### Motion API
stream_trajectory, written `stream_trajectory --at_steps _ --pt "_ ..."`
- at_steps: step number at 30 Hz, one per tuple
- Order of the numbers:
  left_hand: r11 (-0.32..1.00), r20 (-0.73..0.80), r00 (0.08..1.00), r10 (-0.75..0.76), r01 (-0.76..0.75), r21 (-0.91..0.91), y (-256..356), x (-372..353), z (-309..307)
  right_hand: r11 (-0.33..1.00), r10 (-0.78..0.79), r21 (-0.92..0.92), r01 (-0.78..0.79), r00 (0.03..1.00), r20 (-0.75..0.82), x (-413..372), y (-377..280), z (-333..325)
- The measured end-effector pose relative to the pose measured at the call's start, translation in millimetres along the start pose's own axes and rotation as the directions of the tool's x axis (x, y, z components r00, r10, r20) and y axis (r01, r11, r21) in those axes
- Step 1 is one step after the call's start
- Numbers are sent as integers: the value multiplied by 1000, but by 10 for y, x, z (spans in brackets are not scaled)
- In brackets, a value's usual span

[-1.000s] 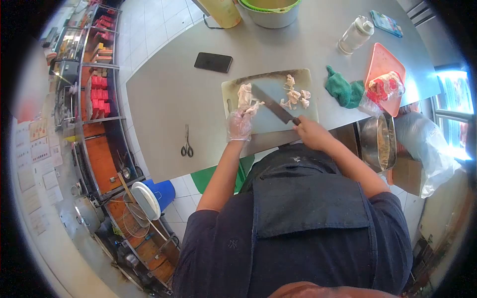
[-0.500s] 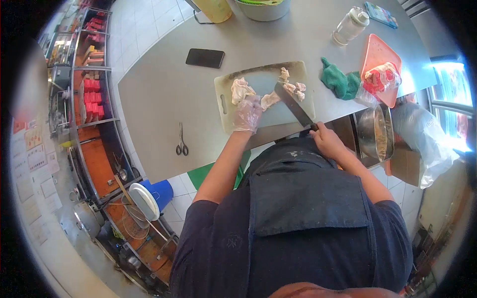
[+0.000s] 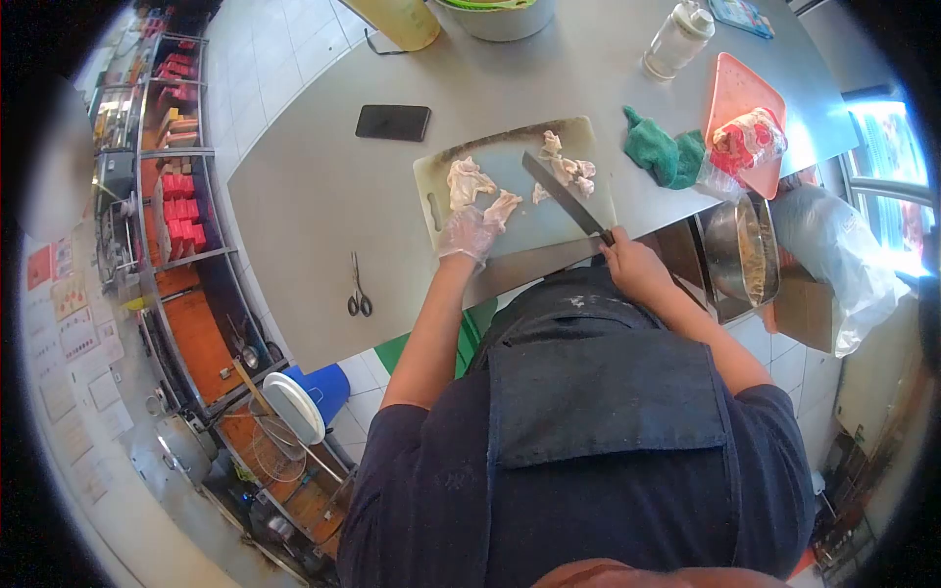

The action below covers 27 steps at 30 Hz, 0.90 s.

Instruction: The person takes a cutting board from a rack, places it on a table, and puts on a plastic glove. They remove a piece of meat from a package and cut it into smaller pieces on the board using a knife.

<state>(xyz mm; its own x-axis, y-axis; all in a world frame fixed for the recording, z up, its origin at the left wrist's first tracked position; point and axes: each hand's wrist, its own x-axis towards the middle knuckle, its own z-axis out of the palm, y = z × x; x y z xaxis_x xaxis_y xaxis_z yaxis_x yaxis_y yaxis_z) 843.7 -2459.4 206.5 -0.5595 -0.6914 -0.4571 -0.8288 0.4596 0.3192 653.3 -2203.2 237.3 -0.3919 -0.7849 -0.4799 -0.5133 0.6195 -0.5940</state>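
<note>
My left hand [image 3: 468,235], in a clear plastic glove, is closed on a piece of pale meat [image 3: 503,209] at the lower left of the cutting board [image 3: 510,231]. A larger pale piece [image 3: 470,182] lies just above that hand. My bare right hand [image 3: 635,265] is wrapped round the handle of a large knife [image 3: 567,198]. The blade points up and left over the board, beside several small cut pieces [image 3: 578,173] near the board's upper right.
A black phone [image 3: 393,122] and scissors [image 3: 359,286] lie left of the board. To its right are a green cloth [image 3: 664,150], a glass jar [image 3: 678,41] and a pink tray [image 3: 726,82] with a red-and-white bag [image 3: 747,143]. A pot [image 3: 502,24] stands behind.
My left hand has moved left and the meat piece by it has come left too, away from the blade. The knife still lies over the board, nearer the small pieces.
</note>
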Motion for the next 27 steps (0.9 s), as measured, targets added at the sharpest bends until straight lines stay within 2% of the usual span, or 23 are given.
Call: stream_trajectory --at_steps 3,6,9,12,15,18,21,24,27 --pt "964 -120 979 165 -186 -189 -13 -88 -19 999 49 -16 -48 998 28 -38 25 13" --pt "970 5 998 55 -52 -238 111 51 62 995 98 -15 -100 991 -96 5 81 38" --pt "800 -204 919 337 -394 -452 237 133 160 993 116 42 -112 987 -110 -10 51 -28" --pt "794 -114 958 261 -281 -539 356 109 -18 998 62 30 -59 993 -104 -92 15 -30" --pt "842 -80 980 183 -198 -502 62 319 290 999 45 -4 -45 998 47 -176 91 24" --pt "967 78 991 112 -91 -237 -84 233 208 991 112 -72 -109 993 39 -194 154 18" --pt "841 -246 969 6 -138 -523 -116 143 412 989 143 -28 -146 986 -87 -196 127 -68" --pt "918 -117 990 83 -122 -376 -22 199 357 994 109 -13 -110 990 -93 -189 92 -110" --pt "866 -105 971 214 -239 -438 351 195 307 998 48 35 -45 996 -76 -185 48 -25"
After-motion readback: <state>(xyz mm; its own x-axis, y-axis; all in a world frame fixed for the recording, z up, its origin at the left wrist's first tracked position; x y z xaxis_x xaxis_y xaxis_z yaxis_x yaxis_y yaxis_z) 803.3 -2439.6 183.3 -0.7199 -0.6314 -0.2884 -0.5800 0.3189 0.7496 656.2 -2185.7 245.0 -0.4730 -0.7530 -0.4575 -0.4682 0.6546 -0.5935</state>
